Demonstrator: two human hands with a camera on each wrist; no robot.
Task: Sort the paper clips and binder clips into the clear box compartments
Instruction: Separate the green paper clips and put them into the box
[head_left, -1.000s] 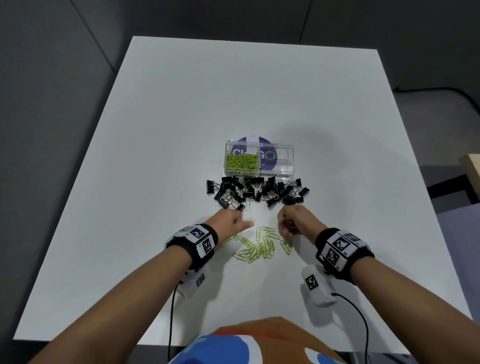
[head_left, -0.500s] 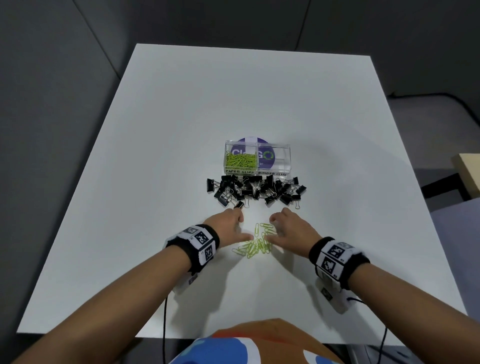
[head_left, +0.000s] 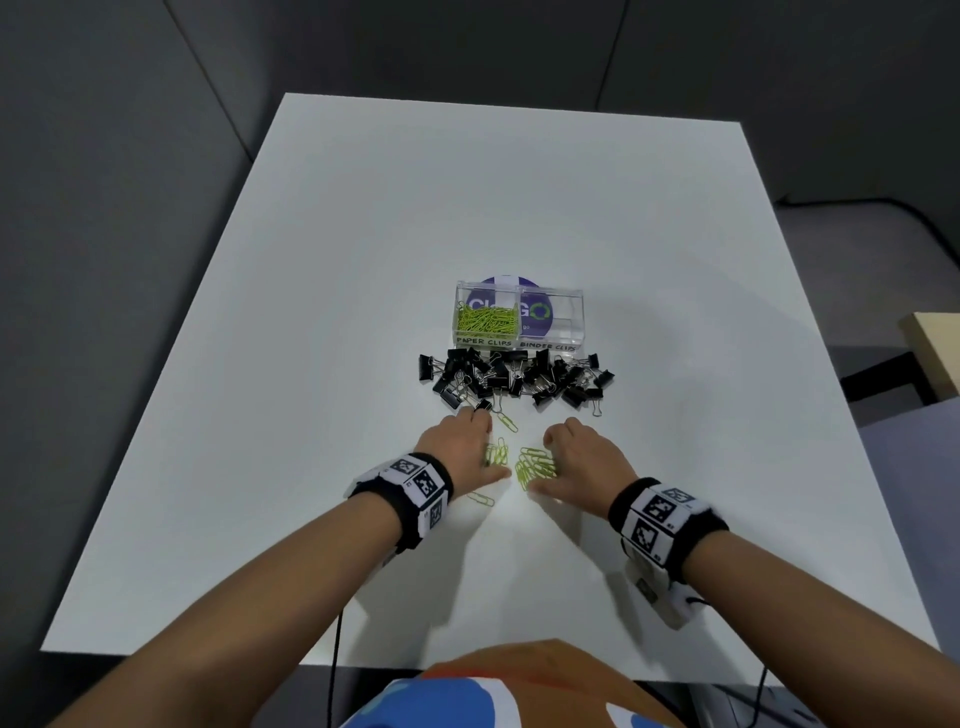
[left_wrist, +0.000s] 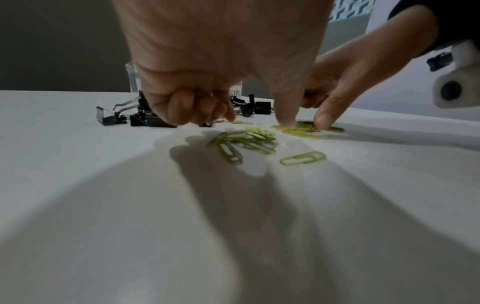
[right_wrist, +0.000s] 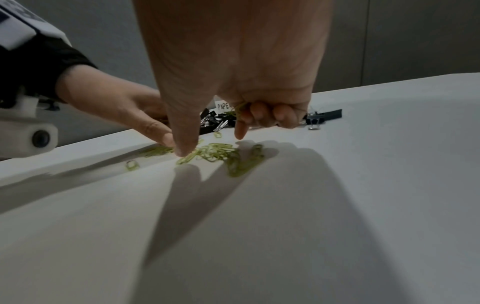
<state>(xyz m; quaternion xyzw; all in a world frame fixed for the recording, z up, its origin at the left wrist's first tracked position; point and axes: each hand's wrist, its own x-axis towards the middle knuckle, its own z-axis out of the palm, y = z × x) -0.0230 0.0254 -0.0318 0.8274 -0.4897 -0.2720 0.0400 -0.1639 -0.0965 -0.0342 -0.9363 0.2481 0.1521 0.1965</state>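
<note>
A clear two-compartment box (head_left: 571, 332) stands mid-table; its left side holds green paper clips (head_left: 485, 319), its right side is bare. Black binder clips (head_left: 514, 379) lie heaped in front of it. Loose green paper clips (head_left: 535, 462) lie between my hands. My left hand (head_left: 483, 441) has curled fingers (left_wrist: 182, 109) and its thumb tip presses on loose clips (left_wrist: 246, 139). My right hand (head_left: 550, 462) sets thumb and index finger on the pile (right_wrist: 218, 152), while its other curled fingers (right_wrist: 270, 117) hold some paper clips.
One stray paper clip (head_left: 480, 500) lies beside my left wrist, another (head_left: 508, 422) near the binder clips. White table (head_left: 311, 364) stretches wide on all sides of the box. A wooden corner (head_left: 935, 343) shows off the table's right edge.
Both hands swept inward and the spread paper clips were bunched into a tight pile between them. A stray clip now lies behind by the left wrist.
</note>
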